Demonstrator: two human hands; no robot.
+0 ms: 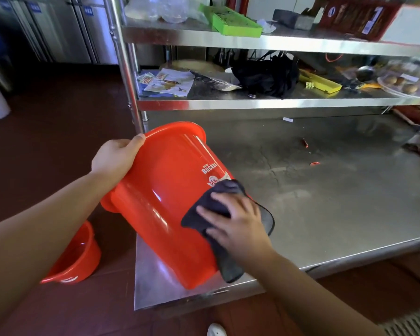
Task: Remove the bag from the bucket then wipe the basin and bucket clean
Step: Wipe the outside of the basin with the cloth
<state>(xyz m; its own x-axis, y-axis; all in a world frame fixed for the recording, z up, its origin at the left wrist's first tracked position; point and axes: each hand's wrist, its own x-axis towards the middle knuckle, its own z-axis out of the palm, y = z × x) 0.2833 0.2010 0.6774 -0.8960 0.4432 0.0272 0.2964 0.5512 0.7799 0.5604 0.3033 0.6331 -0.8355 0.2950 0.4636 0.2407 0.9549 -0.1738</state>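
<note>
The steel table (325,202) fills the right of the frame. The orange bucket (165,190) lies tilted on its near left corner, mouth toward the upper left. The basin (80,258) sits on the floor at lower left. Press the dark cloth (197,219) flat and wipe in overlapping strokes, turning the bucket between passes. Your left grip (114,158) clasps the rim. Your right grip (238,221) pushes the cloth with spread fingers, clasping nothing.

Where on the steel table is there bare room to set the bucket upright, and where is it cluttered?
The steel tabletop is bare right of the tilted red plastic bucket, up to two small red scraps mid-table, and along the front edge. Crowded: the middle shelf, with papers, a black bag and yellow tray.
</note>
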